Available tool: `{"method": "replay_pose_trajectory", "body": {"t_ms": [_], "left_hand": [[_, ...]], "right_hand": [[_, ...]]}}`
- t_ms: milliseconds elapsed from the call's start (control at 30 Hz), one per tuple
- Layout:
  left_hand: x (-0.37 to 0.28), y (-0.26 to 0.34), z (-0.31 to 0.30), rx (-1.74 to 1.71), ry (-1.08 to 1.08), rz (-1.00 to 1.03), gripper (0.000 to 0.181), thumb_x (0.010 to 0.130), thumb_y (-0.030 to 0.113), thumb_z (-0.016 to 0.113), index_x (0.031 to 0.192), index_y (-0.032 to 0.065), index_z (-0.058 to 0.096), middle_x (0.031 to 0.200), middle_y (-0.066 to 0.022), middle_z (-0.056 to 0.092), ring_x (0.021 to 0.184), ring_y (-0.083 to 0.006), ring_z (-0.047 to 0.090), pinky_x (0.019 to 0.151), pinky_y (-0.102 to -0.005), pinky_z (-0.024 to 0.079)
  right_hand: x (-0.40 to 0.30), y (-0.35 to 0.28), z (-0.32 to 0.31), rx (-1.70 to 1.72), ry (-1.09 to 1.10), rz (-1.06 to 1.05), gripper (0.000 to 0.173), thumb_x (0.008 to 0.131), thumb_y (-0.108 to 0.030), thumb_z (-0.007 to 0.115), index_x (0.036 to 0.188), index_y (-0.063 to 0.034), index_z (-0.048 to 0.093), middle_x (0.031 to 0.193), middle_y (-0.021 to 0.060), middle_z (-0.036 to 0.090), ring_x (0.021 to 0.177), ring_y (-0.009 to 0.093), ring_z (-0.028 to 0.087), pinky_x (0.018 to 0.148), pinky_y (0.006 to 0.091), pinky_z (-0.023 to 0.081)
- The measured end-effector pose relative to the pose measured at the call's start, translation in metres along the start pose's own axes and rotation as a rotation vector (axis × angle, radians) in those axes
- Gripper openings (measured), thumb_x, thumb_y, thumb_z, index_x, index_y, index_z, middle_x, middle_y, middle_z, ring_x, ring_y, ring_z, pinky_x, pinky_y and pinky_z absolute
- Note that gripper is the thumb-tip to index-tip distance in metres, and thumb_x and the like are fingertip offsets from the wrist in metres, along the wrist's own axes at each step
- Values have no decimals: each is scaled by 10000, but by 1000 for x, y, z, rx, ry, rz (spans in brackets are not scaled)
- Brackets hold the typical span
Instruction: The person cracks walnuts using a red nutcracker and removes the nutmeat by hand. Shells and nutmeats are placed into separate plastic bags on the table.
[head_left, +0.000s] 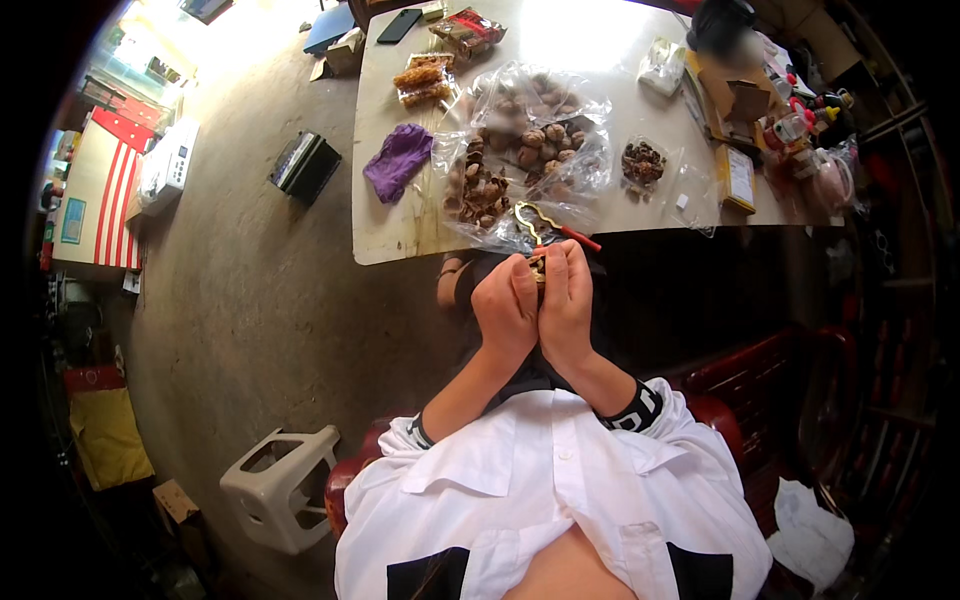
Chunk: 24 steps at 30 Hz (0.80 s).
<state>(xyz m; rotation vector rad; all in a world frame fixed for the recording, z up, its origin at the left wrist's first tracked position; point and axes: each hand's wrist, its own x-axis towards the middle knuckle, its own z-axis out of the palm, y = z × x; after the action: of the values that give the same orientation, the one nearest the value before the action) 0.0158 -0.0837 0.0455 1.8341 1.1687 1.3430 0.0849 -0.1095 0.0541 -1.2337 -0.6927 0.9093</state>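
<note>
My left hand (506, 304) and my right hand (566, 300) are pressed together just off the table's near edge. Between their thumbs and fingers they grip a cracked walnut (538, 270), of which only a pale broken part shows. Just beyond my fingertips lies a nutcracker (531, 217) with ridged brass-coloured jaws and red handles. It rests on a clear plastic bag (592, 142) spread over the table. On that bag sit whole walnuts (555, 139), with broken walnut shells (480, 191) heaped to their left. A clear tray of walnut kernels (643, 165) stands farther right.
The white table (390, 232) also bears a purple plastic bag (399, 161), packaged snacks (424, 79), a phone (400, 26) and a yellow box (736, 178). Bottles (791, 127) crowd the right end. A plastic stool (281, 480) and a black battery-like box (305, 166) stand on the floor.
</note>
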Motion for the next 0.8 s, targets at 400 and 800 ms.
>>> {"method": "replay_pose_trajectory", "body": {"t_ms": [400, 800], "left_hand": [[-3, -2, 1, 92, -27, -24, 342, 976, 182, 389, 686, 22, 471, 614, -176, 475, 580, -374, 441, 561, -433, 345], [3, -3, -33, -503, -411, -498, 438, 1028, 342, 366, 833, -1, 555, 624, -26, 500, 533, -99, 456, 496, -255, 385]], "right_hand": [[0, 9, 5, 99, 98, 150, 262, 1019, -239, 393, 882, -37, 489, 805, 35, 515, 755, 87, 449, 698, 247, 398], [4, -13, -16, -75, -311, 9, 175, 996, -180, 466, 923, -31, 410, 708, 43, 565, 550, 73, 547, 497, 208, 444]]}}
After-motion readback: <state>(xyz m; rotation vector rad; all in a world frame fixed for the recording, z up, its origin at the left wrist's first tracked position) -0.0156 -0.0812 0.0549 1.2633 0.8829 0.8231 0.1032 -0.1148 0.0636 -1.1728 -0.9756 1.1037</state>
